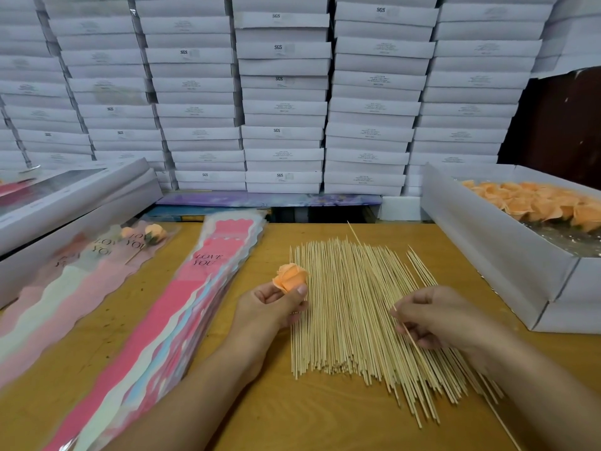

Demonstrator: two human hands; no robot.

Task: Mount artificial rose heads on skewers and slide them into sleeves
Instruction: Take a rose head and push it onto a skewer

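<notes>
Nearest me, my right hand [445, 317] pinches a single skewer [410, 336] that slants across its fingers, above the spread pile of skewers [351, 307]. Left of that grip, my left hand [273, 304] holds an orange rose head [290, 277] between thumb and fingers. Beyond and left of that hold lies the stack of pink sleeves [208, 288]; far right of the pinch, a white box [487, 249] holds more orange roses [546, 203].

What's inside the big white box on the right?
The box holds many orange rose heads lying on a shiny clear sheet. Its near wall hides the bottom, and the frame edge cuts off the rest.
</notes>
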